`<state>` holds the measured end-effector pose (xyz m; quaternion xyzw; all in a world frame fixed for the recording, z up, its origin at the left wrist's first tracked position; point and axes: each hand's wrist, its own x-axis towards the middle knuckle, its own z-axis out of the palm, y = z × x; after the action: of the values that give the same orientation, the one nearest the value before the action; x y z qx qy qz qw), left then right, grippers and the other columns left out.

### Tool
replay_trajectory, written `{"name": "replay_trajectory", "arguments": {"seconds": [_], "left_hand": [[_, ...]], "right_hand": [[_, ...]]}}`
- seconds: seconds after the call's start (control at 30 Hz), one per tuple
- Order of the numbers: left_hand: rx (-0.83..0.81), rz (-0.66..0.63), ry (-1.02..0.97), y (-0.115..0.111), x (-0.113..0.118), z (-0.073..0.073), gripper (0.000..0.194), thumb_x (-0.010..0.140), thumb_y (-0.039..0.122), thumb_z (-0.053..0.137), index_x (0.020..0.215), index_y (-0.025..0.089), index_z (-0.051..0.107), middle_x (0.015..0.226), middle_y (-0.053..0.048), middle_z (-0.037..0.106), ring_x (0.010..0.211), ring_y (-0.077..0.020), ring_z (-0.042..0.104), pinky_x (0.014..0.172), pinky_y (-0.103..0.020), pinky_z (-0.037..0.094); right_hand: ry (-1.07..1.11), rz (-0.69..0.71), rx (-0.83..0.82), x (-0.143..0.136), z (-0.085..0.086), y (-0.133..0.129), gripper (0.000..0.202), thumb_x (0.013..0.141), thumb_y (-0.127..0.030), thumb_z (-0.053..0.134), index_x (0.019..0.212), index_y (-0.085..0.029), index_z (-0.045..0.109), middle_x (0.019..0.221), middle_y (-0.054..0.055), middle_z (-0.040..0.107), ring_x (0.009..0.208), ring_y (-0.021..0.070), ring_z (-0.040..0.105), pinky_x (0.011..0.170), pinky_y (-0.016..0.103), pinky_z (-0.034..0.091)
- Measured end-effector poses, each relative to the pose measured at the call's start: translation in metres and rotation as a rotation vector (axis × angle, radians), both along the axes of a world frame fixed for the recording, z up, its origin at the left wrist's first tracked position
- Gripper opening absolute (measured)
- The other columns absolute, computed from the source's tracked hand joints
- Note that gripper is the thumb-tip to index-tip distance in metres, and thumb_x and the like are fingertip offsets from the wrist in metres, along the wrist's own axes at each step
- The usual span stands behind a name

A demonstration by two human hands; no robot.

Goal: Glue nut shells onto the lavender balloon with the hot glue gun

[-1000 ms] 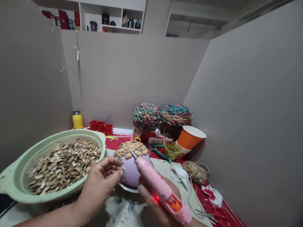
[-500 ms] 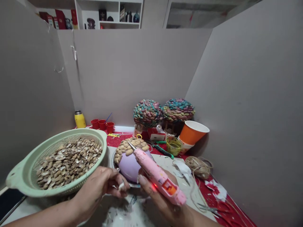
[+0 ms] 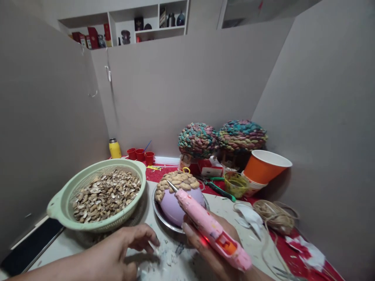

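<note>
My right hand [image 3: 205, 244] is wrapped round a pink hot glue gun [image 3: 205, 222], whose metal nozzle points up and left. Behind the nozzle sits a lilac balloon [image 3: 172, 207] in a shallow metal dish [image 3: 158, 212]. Peanut shells [image 3: 178, 180] cover the balloon's upper part, and a yellow ring [image 3: 186, 170] stands at its top. Low over the table, left of the dish, is my left hand [image 3: 136, 246]; its fingers are curved and apart, with nothing visible in them. Near it stands a green colander [image 3: 140, 195] holding many shell pieces [image 3: 107, 199].
Two colourful shell-covered domes [image 3: 197, 140] stand at the back, beside an orange paper cup [image 3: 260, 169] and green-handled pliers [image 3: 221, 190]. Twine [image 3: 274, 216] and scissors [image 3: 285, 273] lie at right. Left are a yellow bottle [image 3: 115, 149], red cups [image 3: 140, 155] and a dark phone-like slab [image 3: 32, 246].
My left hand has opened and moved down, away from the balloon; the small white bit in its fingers is gone from them. The whole view has shifted, with things now further right.
</note>
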<state>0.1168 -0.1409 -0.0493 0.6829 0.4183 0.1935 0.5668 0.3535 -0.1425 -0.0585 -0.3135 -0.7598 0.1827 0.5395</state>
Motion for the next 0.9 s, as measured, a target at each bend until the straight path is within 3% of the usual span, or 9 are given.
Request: {"name": "replay_trajectory", "arguments": {"seconds": [0.1, 0.2, 0.3, 0.5, 0.6, 0.8, 0.9], "left_hand": [[-0.116, 0.033, -0.074, -0.002, -0.008, 0.002, 0.029, 0.064, 0.003, 0.055, 0.088, 0.019, 0.06, 0.081, -0.003, 0.074, 0.079, -0.0188, 0.065, 0.075, -0.03, 0.045], [-0.24, 0.069, -0.185, 0.003, -0.012, -0.002, 0.015, 0.07, 0.019, 0.069, 0.082, 0.016, 0.06, 0.07, -0.005, 0.073, 0.063, -0.0154, 0.062, 0.066, -0.028, 0.045], [-0.297, 0.121, -0.274, 0.009, -0.012, -0.007, 0.026, 0.069, 0.034, 0.077, 0.076, 0.013, 0.063, 0.065, -0.007, 0.072, 0.057, -0.0134, 0.061, 0.063, -0.027, 0.046], [-0.372, 0.183, -0.376, 0.014, -0.004, -0.011, 0.033, 0.067, 0.041, 0.08, 0.071, 0.012, 0.065, 0.059, -0.006, 0.071, 0.052, -0.0126, 0.062, 0.058, -0.025, 0.048], [-0.396, 0.159, -0.38, 0.013, 0.003, -0.013, 0.034, 0.069, 0.043, 0.078, 0.07, 0.011, 0.067, 0.06, -0.006, 0.071, 0.052, -0.0128, 0.062, 0.058, -0.026, 0.049], [-0.401, 0.108, -0.38, 0.01, 0.024, -0.014, 0.038, 0.064, 0.047, 0.08, 0.067, 0.011, 0.068, 0.059, -0.006, 0.071, 0.05, -0.0119, 0.061, 0.057, -0.025, 0.048], [-0.386, 0.132, -0.397, 0.011, 0.032, -0.014, 0.042, 0.059, 0.049, 0.082, 0.064, 0.011, 0.066, 0.055, -0.005, 0.068, 0.047, -0.0112, 0.058, 0.054, -0.024, 0.047]], "right_hand": [[-0.005, 0.026, 0.01, 0.0, 0.005, -0.001, 0.014, 0.091, -0.026, 0.053, 0.088, -0.024, 0.066, 0.069, 0.002, 0.061, 0.059, 0.0178, 0.061, 0.059, 0.025, 0.055], [-0.045, 0.011, 0.018, -0.001, 0.007, -0.003, 0.015, 0.091, -0.028, 0.053, 0.086, -0.025, 0.067, 0.072, 0.003, 0.064, 0.062, 0.0185, 0.063, 0.06, 0.025, 0.056], [-0.047, -0.001, 0.015, -0.002, 0.001, -0.003, 0.013, 0.091, -0.026, 0.053, 0.088, -0.024, 0.066, 0.071, 0.003, 0.063, 0.061, 0.0183, 0.063, 0.06, 0.025, 0.056], [-0.038, 0.024, -0.047, -0.005, -0.012, 0.0, 0.009, 0.088, -0.018, 0.052, 0.084, -0.022, 0.058, 0.07, 0.001, 0.057, 0.061, 0.0168, 0.058, 0.062, 0.026, 0.053], [-0.024, 0.086, -0.122, -0.007, -0.01, -0.002, 0.011, 0.088, -0.022, 0.053, 0.076, -0.022, 0.053, 0.069, 0.0, 0.054, 0.061, 0.0162, 0.056, 0.061, 0.027, 0.052], [-0.001, 0.281, -0.298, -0.011, -0.015, -0.001, 0.016, 0.086, -0.034, 0.057, 0.09, -0.018, 0.055, 0.079, 0.003, 0.057, 0.066, 0.0153, 0.055, 0.058, 0.025, 0.05], [0.017, 0.286, -0.351, -0.011, -0.018, -0.001, 0.02, 0.088, -0.037, 0.055, 0.086, -0.017, 0.056, 0.077, 0.003, 0.057, 0.066, 0.015, 0.054, 0.061, 0.027, 0.05]]}}
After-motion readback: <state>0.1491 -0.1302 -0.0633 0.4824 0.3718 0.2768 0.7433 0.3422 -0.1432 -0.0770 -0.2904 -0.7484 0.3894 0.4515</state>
